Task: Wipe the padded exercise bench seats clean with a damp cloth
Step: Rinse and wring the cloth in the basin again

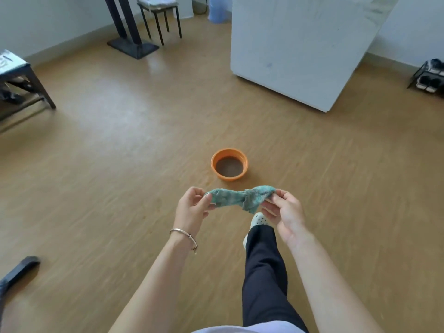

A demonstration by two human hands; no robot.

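Two ends of a twisted teal cloth (236,198) held up just on the near side of the orange basin (230,178), one end pinched in the left hand (192,209) grip, the other pinched by the right hand (287,213), murky water seen in the basin, padded bench (10,64) seen well apart, far to the basin's left.

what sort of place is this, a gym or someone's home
Probably a room in a home rather than a gym: a shoe rack with shoes stands by the wall, the floor is wood-look, and a small padded stool stands at the back.
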